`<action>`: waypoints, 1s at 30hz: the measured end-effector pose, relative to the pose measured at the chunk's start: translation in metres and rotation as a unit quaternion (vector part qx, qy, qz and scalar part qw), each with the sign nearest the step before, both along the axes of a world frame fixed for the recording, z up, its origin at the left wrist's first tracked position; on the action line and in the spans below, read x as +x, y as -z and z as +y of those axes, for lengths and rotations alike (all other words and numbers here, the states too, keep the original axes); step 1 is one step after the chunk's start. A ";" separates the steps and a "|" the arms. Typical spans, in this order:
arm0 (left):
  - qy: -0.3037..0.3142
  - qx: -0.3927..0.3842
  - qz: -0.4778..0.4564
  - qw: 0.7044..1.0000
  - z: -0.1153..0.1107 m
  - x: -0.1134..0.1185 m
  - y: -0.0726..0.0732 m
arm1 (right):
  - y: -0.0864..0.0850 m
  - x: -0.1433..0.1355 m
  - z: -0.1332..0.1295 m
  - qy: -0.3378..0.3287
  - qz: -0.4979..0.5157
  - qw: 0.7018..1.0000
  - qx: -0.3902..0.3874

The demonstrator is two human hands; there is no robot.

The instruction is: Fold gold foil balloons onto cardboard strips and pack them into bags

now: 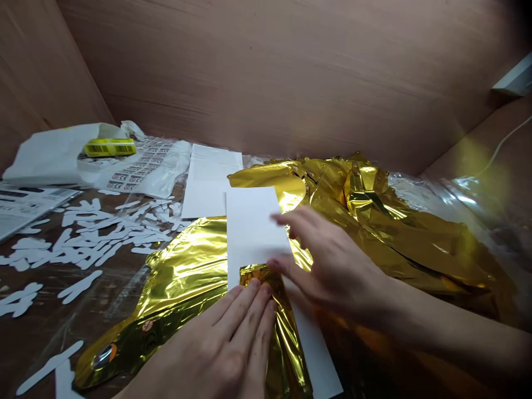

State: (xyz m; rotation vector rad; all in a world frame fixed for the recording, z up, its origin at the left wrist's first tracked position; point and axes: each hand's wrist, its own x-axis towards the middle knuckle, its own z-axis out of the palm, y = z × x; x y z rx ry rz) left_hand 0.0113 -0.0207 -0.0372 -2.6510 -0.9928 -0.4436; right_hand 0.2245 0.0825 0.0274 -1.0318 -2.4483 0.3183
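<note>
A white card (253,227) lies over gold foil near the middle, with a folded strip of gold foil (286,343) on its lower part. My left hand (233,332) rests flat on the folded foil, fingers stretched out side by side. Just to the right, my right hand (328,255) hovers at the card's right edge, slightly blurred, with thumb and fingers apart and nothing between them. A flat gold foil piece (183,266) with a small round printed mark extends from beneath the card to the lower left.
Crumpled gold foil (399,233) is heaped at the right, beside clear plastic. White paper strips (100,227) lie scattered at the left. Behind them are a white bag (54,155), a yellow label packet (110,147) and a sticker sheet (141,163). Another white card (208,183) lies behind.
</note>
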 end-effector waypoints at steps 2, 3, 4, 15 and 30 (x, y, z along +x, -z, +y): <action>0.012 -0.013 -0.004 1.000 0.000 0.003 -0.007 | 0.000 -0.001 -0.008 -0.061 -0.031 0.997 -0.047; 0.015 -0.020 -0.010 1.000 -0.001 0.004 -0.011 | 0.001 -0.001 -0.009 -0.075 -0.038 0.994 -0.069; 0.017 -0.027 -0.018 0.999 -0.002 0.005 -0.014 | 0.001 -0.002 -0.010 -0.078 -0.038 0.993 -0.085; 0.022 -0.048 -0.045 0.998 -0.010 0.009 -0.032 | 0.001 -0.006 -0.008 -0.038 -0.043 0.994 -0.094; 0.154 -0.020 0.028 0.987 -0.019 0.015 -0.046 | 0.000 -0.008 -0.009 -0.023 -0.065 0.991 -0.118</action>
